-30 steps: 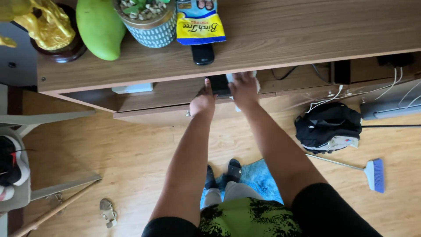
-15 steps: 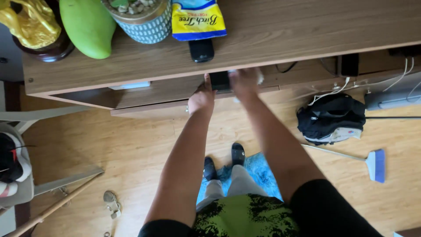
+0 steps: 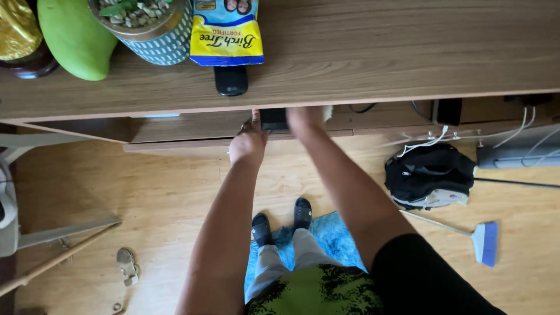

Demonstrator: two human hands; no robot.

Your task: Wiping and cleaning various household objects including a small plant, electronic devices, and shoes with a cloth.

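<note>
A small dark flat object (image 3: 273, 119) sits on the lower shelf (image 3: 175, 125) just under the front edge of the wooden desk top (image 3: 379, 52), and both hands are on either side of it. The left hand (image 3: 248, 144), at its 8 o'clock, has one finger raised against the object's left edge with the others curled loosely; whether it really grips cannot be told. The right hand (image 3: 304, 116), at 3 o'clock, touches or lies just beside the object, but its fingers run under the desk edge, so their spread or pinch cannot be told. The step in hand looks like handling this object in the shelf gap, with both arms stretched forward. Any further move there seems to call for working by feel, since the desk top hides most of the gap, and for minding the white cables (image 3: 431, 140) further along at 3 o'clock. On the desk top at 11 o'clock lies a black handset (image 3: 231, 80), with a yellow and blue pouch (image 3: 226, 35) just beyond it, then a patterned plant pot (image 3: 157, 41) and a green mango-shaped thing (image 3: 73, 41) at 10 o'clock. On the floor at 4 o'clock lie a black backpack (image 3: 429, 175) and a blue broom (image 3: 484, 242); a blue rug (image 3: 332, 239) lies at 6 o'clock.
</note>
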